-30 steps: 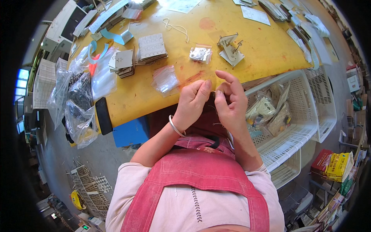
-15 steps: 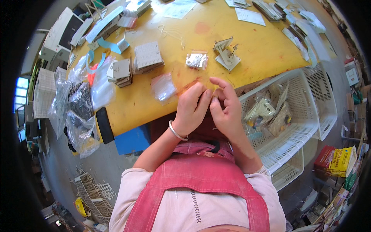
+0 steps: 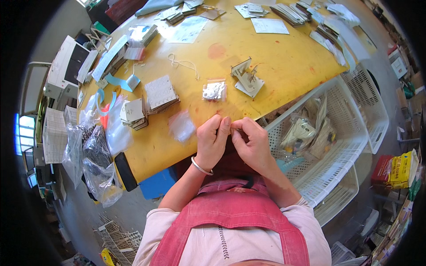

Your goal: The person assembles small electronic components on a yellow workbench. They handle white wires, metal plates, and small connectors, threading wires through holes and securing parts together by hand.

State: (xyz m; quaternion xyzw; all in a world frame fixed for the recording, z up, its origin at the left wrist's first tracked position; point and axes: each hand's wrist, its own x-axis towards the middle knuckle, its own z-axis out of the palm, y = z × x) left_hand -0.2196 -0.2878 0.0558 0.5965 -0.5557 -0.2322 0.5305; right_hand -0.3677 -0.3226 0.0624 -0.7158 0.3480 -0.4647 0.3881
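Pinching close together, left hand (image 3: 211, 141) and right hand (image 3: 252, 142) are angling inward; whether they're grasping anything, I cannot tell.

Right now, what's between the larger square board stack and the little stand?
In the head view, a small clear bag of white pieces lies between the stack and the stand.

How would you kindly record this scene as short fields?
Left hand: closed; silver-coloured round bangle at wrist
Right hand: fingers curled, fingertips close to the left's
Held item: too small to tell
Surface: yellow flat table
Beyond hands: clear plastic bag of small white pieces; pale flat-panelled assembly
Right side: white perforated plastic crate
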